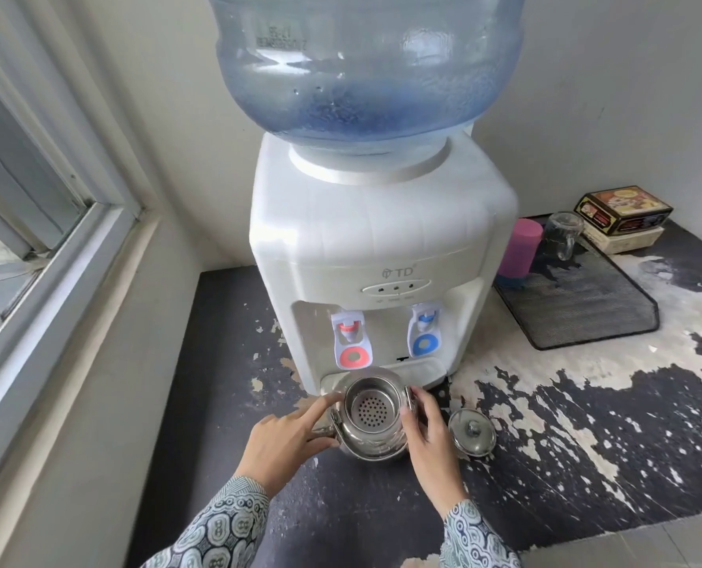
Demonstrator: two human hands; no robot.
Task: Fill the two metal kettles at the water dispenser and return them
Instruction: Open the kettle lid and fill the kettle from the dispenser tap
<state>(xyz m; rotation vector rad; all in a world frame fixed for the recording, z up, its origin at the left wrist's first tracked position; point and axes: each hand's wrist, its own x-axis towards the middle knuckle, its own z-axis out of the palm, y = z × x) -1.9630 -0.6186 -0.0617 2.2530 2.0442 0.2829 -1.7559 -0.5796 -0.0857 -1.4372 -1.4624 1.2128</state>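
Now shiny round steel kettle (376,420), perforated strainer (373,411).

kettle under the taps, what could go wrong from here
1. The kettle sits in front of the drip tray, nearer the red tap than the blue tap; hot water may splash the left hand or right hand.
2. The lid beside it could get knocked.
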